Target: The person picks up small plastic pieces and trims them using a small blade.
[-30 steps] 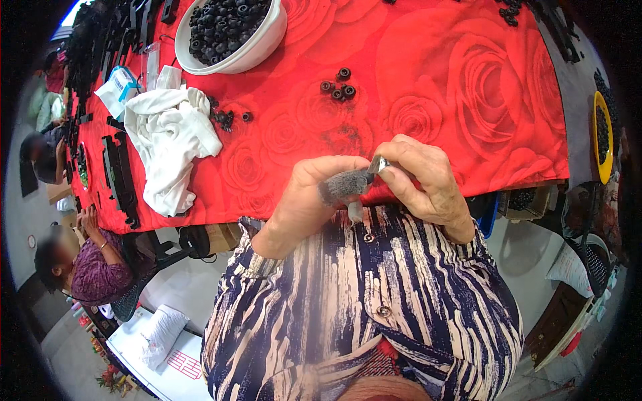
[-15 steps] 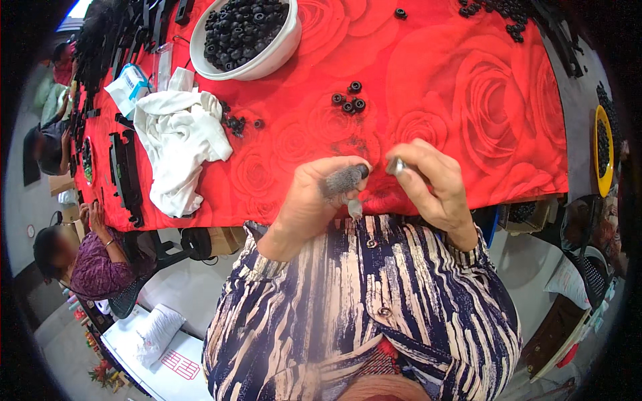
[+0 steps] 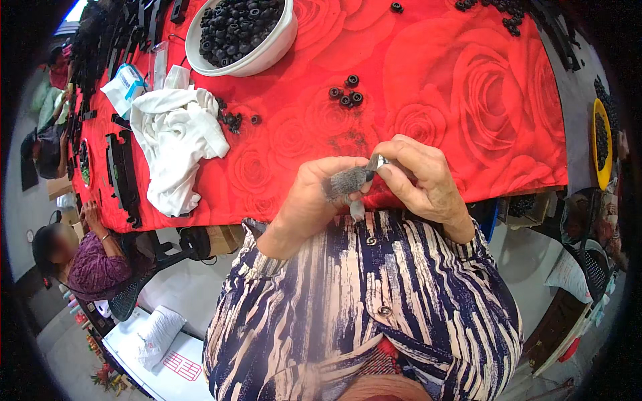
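Near the table's front edge, my left hand is closed in a pinch on a small black round part. A grey, fuzzy-looking wrap covers one of its digits, and a whitish covering shows on a fingertip below. My right hand pinches a small shiny metal blade between thumb and forefinger. The blade meets the black part, or nearly so; the exact contact is too small to tell. Ahead of my hands, several black round parts lie in a loose group beside dark crumbs.
A white bowl heaped with black parts stands at the far left. A white cloth lies left on the red rose-patterned tablecloth, near long black strips. Another person sits at left; a yellow-rimmed tray is at right.
My right hand has moved left with the metal blade, bringing it up to the black part. My left hand keeps hold of that part at nearly the same place.
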`<state>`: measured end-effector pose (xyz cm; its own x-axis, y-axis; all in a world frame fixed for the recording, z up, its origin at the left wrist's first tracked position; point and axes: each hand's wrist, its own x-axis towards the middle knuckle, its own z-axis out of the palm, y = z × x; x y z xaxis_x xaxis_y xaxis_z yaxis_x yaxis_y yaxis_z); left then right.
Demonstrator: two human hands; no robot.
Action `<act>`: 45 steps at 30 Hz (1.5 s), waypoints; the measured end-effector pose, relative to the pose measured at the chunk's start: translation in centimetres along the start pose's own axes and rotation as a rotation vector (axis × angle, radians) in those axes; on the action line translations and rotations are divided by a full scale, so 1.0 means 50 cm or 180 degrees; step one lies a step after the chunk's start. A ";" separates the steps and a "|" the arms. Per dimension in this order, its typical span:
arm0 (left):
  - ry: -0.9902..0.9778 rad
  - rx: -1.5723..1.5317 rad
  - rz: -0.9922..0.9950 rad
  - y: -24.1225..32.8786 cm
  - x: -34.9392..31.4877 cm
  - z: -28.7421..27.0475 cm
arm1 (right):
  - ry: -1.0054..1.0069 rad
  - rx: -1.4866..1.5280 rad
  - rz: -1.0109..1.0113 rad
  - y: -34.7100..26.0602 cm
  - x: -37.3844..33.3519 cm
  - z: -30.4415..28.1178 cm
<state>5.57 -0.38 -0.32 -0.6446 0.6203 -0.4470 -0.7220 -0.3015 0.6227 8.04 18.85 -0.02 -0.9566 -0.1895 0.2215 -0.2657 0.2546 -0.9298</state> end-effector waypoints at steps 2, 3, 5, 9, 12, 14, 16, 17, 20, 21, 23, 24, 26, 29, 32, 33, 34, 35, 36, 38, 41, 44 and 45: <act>-0.0051 0.0008 0.0038 -0.002 -0.001 -0.003 | 0.0017 0.0011 -0.0003 0.000 -0.001 0.001; -0.0049 0.0007 0.0035 -0.003 0.000 -0.004 | 0.0006 -0.0008 -0.0004 -0.001 -0.002 0.000; -0.0058 0.0087 0.0136 -0.005 0.000 -0.004 | -0.0009 -0.0022 -0.0006 -0.001 -0.002 -0.001; -0.0091 -0.0096 -0.0047 -0.001 0.000 -0.005 | -0.0053 -0.0030 -0.0043 0.006 -0.001 -0.002; -0.0066 -0.0063 -0.0034 -0.004 0.002 -0.004 | -0.0108 -0.0053 -0.0102 0.014 0.001 -0.003; -0.0016 -0.0074 0.0040 -0.007 0.003 -0.005 | -0.0155 -0.0086 -0.0159 0.018 0.001 -0.003; -0.0083 -0.0270 0.0004 0.003 0.010 -0.015 | -0.0587 0.0184 -0.0604 0.019 0.002 -0.004; -0.0156 -0.0466 -0.0042 0.011 0.015 -0.018 | -0.0907 0.0234 -0.0414 0.003 -0.005 -0.009; 0.0034 0.0175 0.0037 0.012 -0.006 -0.005 | -0.0496 0.0299 -0.0271 -0.004 -0.012 -0.011; 0.0038 0.0189 0.0077 0.013 -0.003 -0.001 | -0.0238 0.0126 -0.0284 -0.010 -0.003 -0.017; 0.0497 0.0287 -0.0042 0.008 0.000 0.008 | -0.0032 -0.0029 -0.0322 -0.017 0.007 -0.004; 0.0497 0.0290 -0.0032 0.011 -0.004 0.010 | 0.0131 -0.0236 -0.0512 -0.013 0.011 0.012; 0.0098 -0.0105 -0.0366 0.015 -0.010 0.012 | 0.0271 -0.0565 -0.0830 0.002 0.008 0.031; -0.0427 -0.0597 -0.0499 0.004 -0.010 0.000 | 0.0483 -0.0884 -0.1505 0.004 0.008 0.033; -0.0273 -0.0892 -0.0602 -0.002 -0.014 0.006 | 0.0599 -0.0925 -0.1632 0.005 0.001 0.040; -0.0277 -0.0894 -0.0597 -0.005 -0.012 0.004 | 0.0668 -0.0935 -0.1643 0.004 0.000 0.042; -0.0304 -0.0857 -0.0553 -0.007 -0.010 0.002 | 0.0666 -0.0938 -0.1646 0.005 0.000 0.045; -0.0334 -0.0820 -0.0513 -0.009 -0.009 0.001 | 0.0736 -0.0869 -0.1651 0.008 0.000 0.049; -0.0342 -0.0821 -0.0515 -0.009 -0.008 0.002 | 0.0806 -0.0801 -0.1655 0.011 0.000 0.051; -0.0339 -0.0847 -0.0456 -0.010 -0.011 0.004 | 0.0881 -0.0896 -0.1722 0.012 -0.005 0.055; -0.0641 -0.1092 -0.0369 -0.021 -0.009 -0.034 | 0.0947 -0.1038 -0.1913 0.006 -0.010 0.057; 0.0671 -0.0696 -0.0101 -0.010 -0.021 0.019 | 0.0979 -0.1187 -0.1747 0.017 -0.012 0.054; 0.0598 -0.0569 0.0327 -0.011 -0.014 -0.006 | 0.0998 -0.1210 -0.1517 0.023 -0.010 0.051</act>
<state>6.35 -0.85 -0.55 -0.7400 0.4397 -0.5090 -0.6726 -0.4893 0.5551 8.52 16.83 -1.92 -0.6991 -0.0944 0.7087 -0.6350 0.5376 -0.5548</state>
